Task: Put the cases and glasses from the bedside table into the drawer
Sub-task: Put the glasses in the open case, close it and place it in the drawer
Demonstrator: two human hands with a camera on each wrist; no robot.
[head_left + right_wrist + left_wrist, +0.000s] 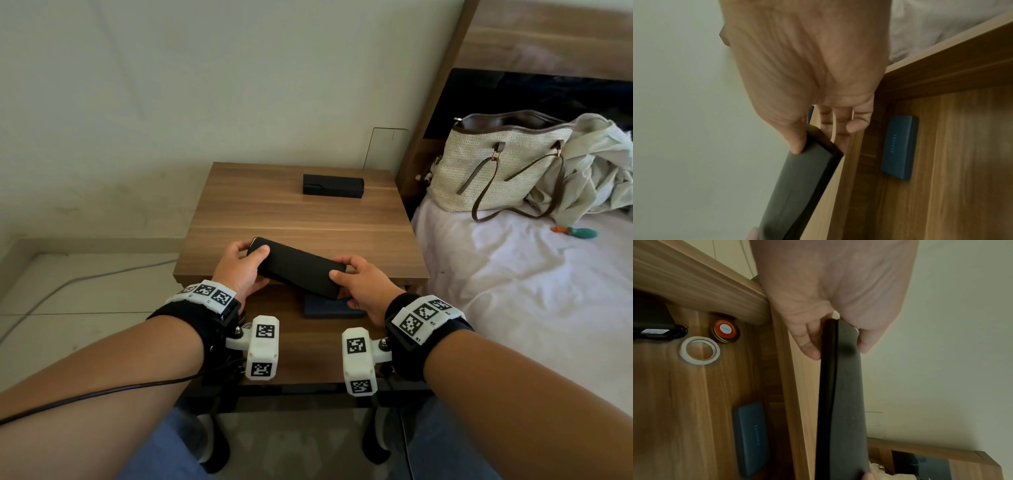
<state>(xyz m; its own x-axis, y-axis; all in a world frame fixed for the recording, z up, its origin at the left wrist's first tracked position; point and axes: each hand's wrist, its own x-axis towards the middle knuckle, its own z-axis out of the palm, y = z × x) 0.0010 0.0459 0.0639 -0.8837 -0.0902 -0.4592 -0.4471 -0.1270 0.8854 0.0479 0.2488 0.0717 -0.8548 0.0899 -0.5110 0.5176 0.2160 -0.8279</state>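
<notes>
I hold a long black case (pixel 298 269) by both ends above the front edge of the wooden bedside table (pixel 301 219). My left hand (pixel 243 265) grips its left end, thumb on top. My right hand (pixel 352 277) pinches its right end. The same black case (pixel 842 399) fills the left wrist view and shows as the black case (pixel 797 186) in the right wrist view. A second black case (pixel 333 185) lies at the back of the tabletop. Below my hands the drawer (pixel 308 342) stands pulled out, with a blue case (pixel 899 147) lying inside it.
In the drawer lie a white tape ring (pixel 699 350), a small round orange-lidded tin (pixel 725 331) and a dark object (pixel 655 331) at its far left. A bed (pixel 513 281) with a woven handbag (pixel 496 164) stands right of the table. A wall is behind.
</notes>
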